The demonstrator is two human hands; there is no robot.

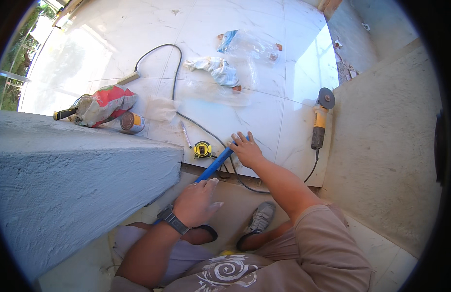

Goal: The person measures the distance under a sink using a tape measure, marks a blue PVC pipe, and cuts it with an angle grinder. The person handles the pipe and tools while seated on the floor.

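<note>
A long blue pipe [216,166] slants from between my legs, far and to the right, over the edge of the white tiles. My left hand [195,200], with a dark watch on its wrist, grips its near part. My right hand [247,150] is closed over its far end; the fingertips partly hide that end. Just left of the pipe lies a yellow and black tape measure [202,150], with a white pen [185,134] beyond it. A black cable [198,124] runs across the tiles and passes by the pipe.
An angle grinder [319,124] rests on the tiles at the right, near a wall [381,146]. At the left are a rough plastered ledge [84,180], a can [132,122] and a red and white bag [108,104]. Crumpled plastic wrappers [252,46] lie farther off.
</note>
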